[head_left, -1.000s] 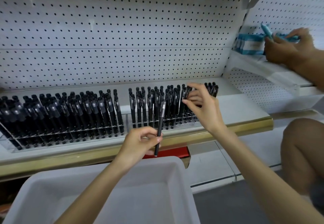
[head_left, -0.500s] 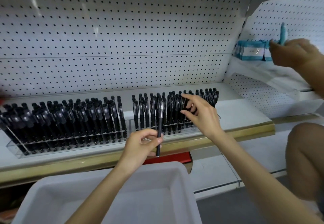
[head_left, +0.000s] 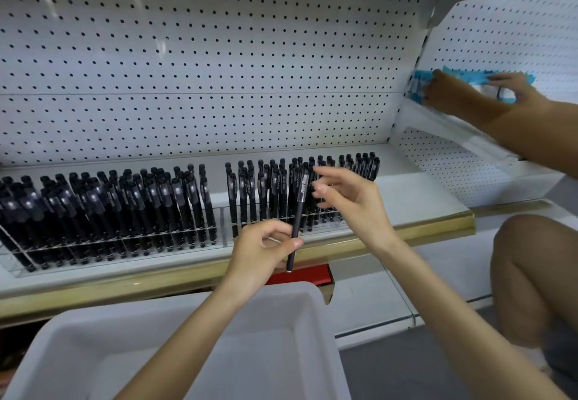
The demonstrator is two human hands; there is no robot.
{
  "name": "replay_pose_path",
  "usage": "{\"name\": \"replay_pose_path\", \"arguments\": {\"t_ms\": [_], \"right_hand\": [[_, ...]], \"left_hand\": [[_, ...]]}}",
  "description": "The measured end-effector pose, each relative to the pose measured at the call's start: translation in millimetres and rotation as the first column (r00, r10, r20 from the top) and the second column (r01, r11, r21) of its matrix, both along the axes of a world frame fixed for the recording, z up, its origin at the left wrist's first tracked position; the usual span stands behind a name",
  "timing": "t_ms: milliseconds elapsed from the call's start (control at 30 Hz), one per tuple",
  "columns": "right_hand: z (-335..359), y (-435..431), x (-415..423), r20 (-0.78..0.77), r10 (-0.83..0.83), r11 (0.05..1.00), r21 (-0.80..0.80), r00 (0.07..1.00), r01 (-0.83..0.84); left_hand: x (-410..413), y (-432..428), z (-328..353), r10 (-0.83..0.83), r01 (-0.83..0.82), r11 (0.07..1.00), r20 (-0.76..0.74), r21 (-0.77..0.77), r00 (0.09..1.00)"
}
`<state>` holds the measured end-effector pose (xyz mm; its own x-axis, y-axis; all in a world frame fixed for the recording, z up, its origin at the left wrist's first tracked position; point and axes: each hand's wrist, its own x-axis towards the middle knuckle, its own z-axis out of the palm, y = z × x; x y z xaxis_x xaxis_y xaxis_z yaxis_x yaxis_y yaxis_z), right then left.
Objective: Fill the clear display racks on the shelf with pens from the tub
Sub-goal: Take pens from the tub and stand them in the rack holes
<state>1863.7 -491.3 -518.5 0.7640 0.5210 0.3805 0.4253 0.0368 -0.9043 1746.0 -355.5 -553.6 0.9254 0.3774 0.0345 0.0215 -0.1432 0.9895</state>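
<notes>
Pens (head_left: 103, 205) pack the left rack (head_left: 12, 262) at mid-left of the frame; the right rack (head_left: 328, 215), at centre, looks nearly full; the tub (head_left: 312, 299) at the bottom shows no pens that I can see; the left hand (head_left: 262, 252) pinches one pen (head_left: 297, 221) upright at centre, just in front of the right rack; the right hand (head_left: 353, 199), a moment ago among the standing pens, has drawn back, fingers (head_left: 328, 171) loosely spread and empty, probably to take this pen next.

A white pegboard (head_left: 219, 65) backs everything; at right, another person's arm (head_left: 488, 108) reaches blue packets (head_left: 463, 79).
</notes>
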Motion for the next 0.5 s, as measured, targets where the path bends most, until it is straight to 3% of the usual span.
{"name": "replay_pose_path", "arguments": {"t_ms": [100,500], "right_hand": [[1.1,2.4,-11.3,-0.058,0.052,0.998,0.023,0.997,-0.051],[-0.3,-8.2,-13.3,-0.041,0.033,0.999,0.039,0.999,-0.032]], "left_hand": [[2.9,-5.4,-0.3,0.014,-0.015,1.000,0.024,0.026,1.000],[11.8,-14.2,-10.8,0.040,-0.044,0.996,0.045,0.079,0.998]]}}
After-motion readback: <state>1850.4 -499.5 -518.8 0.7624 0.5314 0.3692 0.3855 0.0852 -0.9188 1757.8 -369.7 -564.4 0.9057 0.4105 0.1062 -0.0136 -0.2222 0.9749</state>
